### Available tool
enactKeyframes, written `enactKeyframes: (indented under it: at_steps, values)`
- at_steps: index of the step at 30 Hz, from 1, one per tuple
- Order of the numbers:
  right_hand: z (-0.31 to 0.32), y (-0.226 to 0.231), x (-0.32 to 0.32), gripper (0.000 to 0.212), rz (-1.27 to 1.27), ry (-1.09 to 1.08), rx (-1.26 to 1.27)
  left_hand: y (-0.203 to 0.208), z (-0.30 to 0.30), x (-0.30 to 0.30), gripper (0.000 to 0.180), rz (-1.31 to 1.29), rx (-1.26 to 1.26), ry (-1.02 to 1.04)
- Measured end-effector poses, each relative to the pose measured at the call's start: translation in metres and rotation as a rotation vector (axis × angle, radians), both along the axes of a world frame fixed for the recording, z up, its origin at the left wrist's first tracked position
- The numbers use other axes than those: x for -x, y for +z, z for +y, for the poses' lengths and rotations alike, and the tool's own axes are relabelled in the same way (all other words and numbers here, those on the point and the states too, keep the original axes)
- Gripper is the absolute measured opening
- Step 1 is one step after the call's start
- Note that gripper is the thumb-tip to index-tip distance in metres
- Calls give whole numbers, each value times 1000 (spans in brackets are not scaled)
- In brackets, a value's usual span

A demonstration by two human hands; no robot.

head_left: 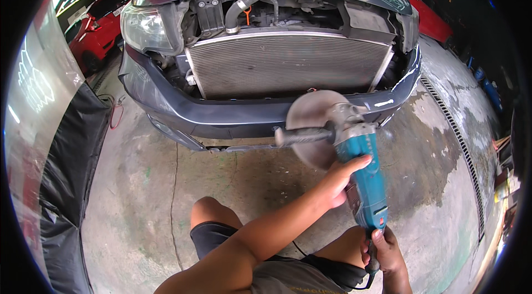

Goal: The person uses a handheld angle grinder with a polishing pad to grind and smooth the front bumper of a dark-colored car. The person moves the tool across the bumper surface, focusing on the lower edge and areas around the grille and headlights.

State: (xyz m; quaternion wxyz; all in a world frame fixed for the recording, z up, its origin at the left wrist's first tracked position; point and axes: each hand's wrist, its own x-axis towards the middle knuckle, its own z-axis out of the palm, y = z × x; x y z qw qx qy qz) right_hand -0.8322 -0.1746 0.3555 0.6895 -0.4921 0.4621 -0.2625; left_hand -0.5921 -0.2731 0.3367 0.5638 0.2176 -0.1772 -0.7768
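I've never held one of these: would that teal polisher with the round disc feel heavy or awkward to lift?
Probably front-heavy: the polisher carries a wide disc and metal head. Likely rigid, not floppy. Both the left hand and right hand grip it, suggesting one hand isn't enough.

Bare forearms, black shorts (213, 238), grey shirt (288, 280)

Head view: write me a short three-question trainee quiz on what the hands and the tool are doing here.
1. True or false: the left hand rests on the teal polisher body.
2. The right hand grips: A) the side handle B) the rear handle C) the bumper.
3. Which car part sits exposed above the grey bumper?

Key: 1 true; 2 B; 3 the radiator.
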Motion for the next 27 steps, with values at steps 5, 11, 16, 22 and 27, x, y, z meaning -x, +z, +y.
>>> enactKeyframes:
  at_steps: [5,11,16,22,27]
  values:
    - [15,12,-70,53,-55,381,-61,-14,86,-91,66,39,-30,228]
    - [22,-3,-162,64,-154,590,-38,4,137,-180,74,-129,98,464]
    - [31,-17,-120,68,-100,431,-14,-7,113,-140,72,-65,112,314]
    - [36,-76,-20,71,-140,10,-62,-29,31,-24,58,-88,22,22]
    - [19,-89,-4,69,-106,-127,-36,-25,-16,17,47,-105,1,-106]
